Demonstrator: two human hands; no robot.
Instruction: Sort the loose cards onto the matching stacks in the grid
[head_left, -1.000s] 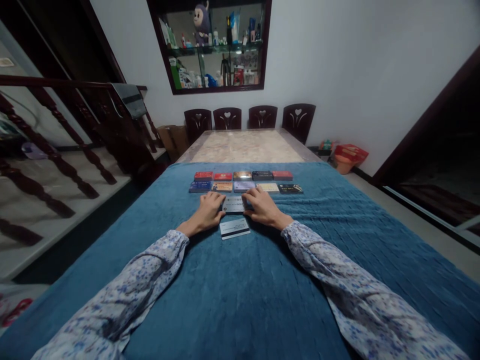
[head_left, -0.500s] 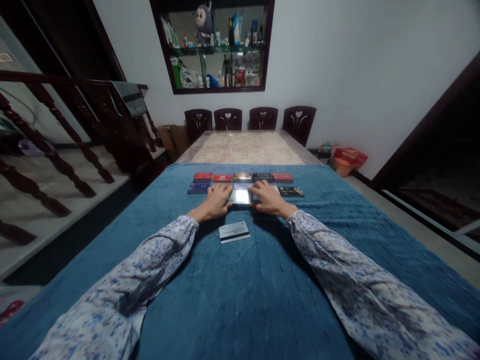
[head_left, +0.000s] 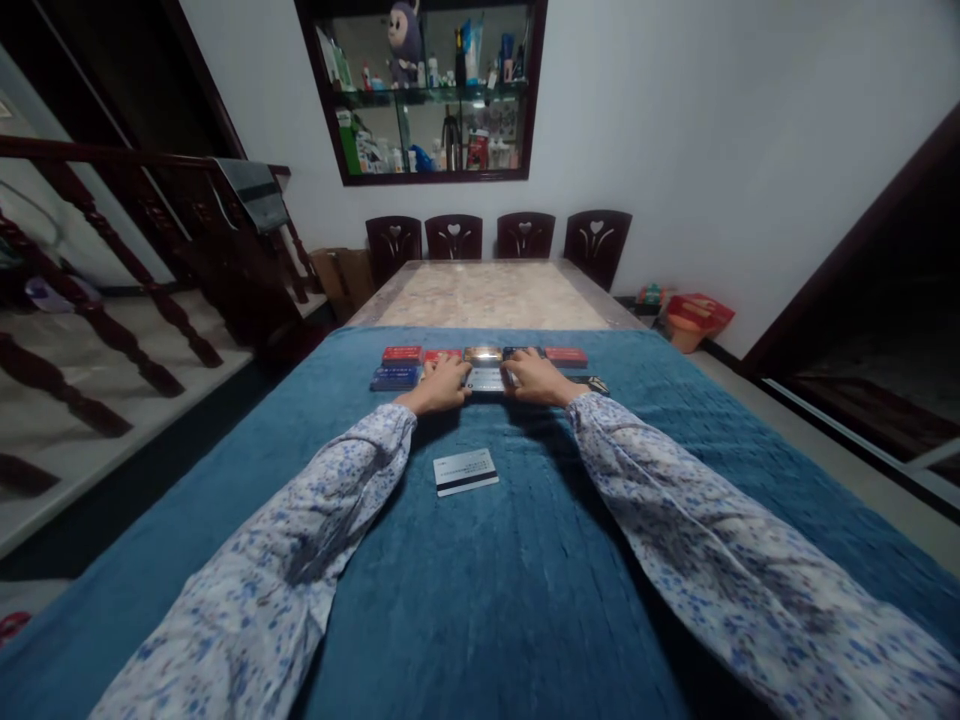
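A pale, silvery card or thin stack of cards (head_left: pixel 487 380) lies between my hands at the front row. My left hand (head_left: pixel 445 383) grips its left end, and the fingers of my right hand (head_left: pixel 541 378) close on its right end. Nearer to me, a grey bank card (head_left: pixel 466 472) lies flat, its dark stripe along the near edge. Around my fingers are a blue card stack (head_left: pixel 394 378), a red stack (head_left: pixel 402 356), a gold stack (head_left: pixel 483 354), another red stack (head_left: pixel 566 357) and a black card (head_left: pixel 598 384). My hands partly cover others.
A blue cloth (head_left: pixel 457 600) covers the near part of the marble-topped table (head_left: pixel 487 295). Several dark chairs (head_left: pixel 526 236) stand at its far end. A wooden railing (head_left: pixel 135 300) is to the left, and a red-topped bin (head_left: pixel 694 318) stands right.
Both hands have moved slightly away from me with the silvery card, into the front row. The bright reflection on it has faded. The loose grey card stays on the cloth.
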